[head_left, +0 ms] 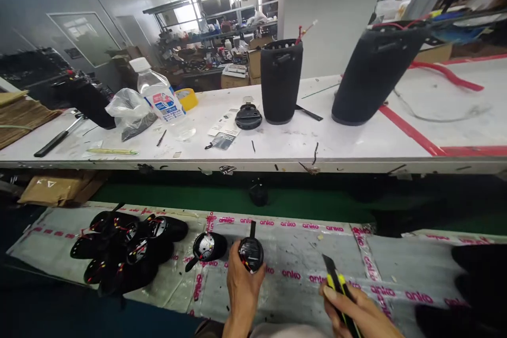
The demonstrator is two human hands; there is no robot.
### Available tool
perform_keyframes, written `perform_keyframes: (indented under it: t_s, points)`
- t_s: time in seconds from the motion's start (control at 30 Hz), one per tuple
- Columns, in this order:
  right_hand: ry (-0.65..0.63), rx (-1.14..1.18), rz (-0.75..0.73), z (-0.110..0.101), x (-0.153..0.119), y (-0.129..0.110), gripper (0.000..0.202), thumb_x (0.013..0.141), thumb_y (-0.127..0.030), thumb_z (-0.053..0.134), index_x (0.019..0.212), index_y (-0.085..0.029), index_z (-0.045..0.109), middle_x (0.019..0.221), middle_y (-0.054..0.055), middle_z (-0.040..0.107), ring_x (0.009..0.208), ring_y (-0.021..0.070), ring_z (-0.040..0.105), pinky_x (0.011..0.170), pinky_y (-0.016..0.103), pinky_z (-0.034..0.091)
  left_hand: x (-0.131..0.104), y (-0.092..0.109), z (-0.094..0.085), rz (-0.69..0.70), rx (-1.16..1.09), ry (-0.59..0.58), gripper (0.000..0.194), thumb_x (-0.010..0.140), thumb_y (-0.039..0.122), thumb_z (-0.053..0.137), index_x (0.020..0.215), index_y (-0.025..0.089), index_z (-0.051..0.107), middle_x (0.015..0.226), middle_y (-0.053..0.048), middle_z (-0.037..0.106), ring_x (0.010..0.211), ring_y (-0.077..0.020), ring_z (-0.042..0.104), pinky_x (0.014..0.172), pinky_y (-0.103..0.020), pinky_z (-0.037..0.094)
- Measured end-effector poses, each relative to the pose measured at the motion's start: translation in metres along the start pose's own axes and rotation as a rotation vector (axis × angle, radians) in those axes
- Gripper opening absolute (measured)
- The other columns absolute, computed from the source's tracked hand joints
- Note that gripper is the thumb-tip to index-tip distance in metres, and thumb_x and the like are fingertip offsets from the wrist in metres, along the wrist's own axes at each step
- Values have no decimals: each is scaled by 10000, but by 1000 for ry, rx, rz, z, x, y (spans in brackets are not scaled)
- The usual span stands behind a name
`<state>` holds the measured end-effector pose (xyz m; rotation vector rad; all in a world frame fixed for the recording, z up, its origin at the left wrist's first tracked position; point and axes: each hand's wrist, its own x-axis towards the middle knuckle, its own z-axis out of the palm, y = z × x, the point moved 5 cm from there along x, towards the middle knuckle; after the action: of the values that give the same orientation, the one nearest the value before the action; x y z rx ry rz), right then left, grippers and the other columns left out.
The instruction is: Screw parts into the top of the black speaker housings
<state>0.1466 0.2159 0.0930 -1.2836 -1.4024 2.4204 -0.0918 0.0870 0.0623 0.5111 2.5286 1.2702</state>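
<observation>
My left hand (241, 288) is closed around a black round-ended housing (252, 253) with a strap sticking up from its far side and small red and yellow connectors at the near rim. The housing's lower part is hidden by the hand. In my right hand (352, 309) is a black and yellow utility knife (335, 277), its blade out and pointing up and left, apart from the housing. Left of my left hand lies a similar black housing (216, 246) with a silvery end showing wires.
Several more black housings (138, 248) cluster on the taped lower surface (304, 253) at left. On the white bench (190, 142) above stand two tall black fabric-covered cylinders (281, 84), (374, 74). A water bottle (162, 97), a plastic bag (132, 111) and yellow tape (187, 99) are there too.
</observation>
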Motion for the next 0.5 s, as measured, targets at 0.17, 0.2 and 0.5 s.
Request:
perform_keyframes:
  t_s: [0.17, 0.2, 0.5]
  points:
    - [89, -788, -378, 28, 80, -76, 456, 1069, -607, 405, 978, -234, 650, 813, 22, 693, 674, 200, 642, 642, 340, 522, 10, -26, -3, 106, 93, 184, 643, 957, 419, 629, 1502, 129, 448, 1518, -278, 562, 1441, -471, 596, 1136, -652, 560]
    - [109, -887, -432, 36, 98, -91, 400, 1073, -545, 432, 1022, -225, 666, 907, 43, 723, 762, 214, 673, 706, 356, 545, 9, -29, -1, 139, 116, 207, 620, 987, 394, 598, 1528, 143, 433, 1549, -272, 529, 1467, -470, 574, 1135, -657, 567]
    - [75, -1361, -568, 102, 229, -149, 410, 1043, -327, 696, 1428, -208, 623, 1504, 121, 616, 1156, 257, 699, 995, 494, 613, -9, -30, 14, 358, 371, 293, 578, 973, 66, 574, 1525, 223, 500, 1660, -231, 474, 1610, -482, 373, 1274, -822, 308]
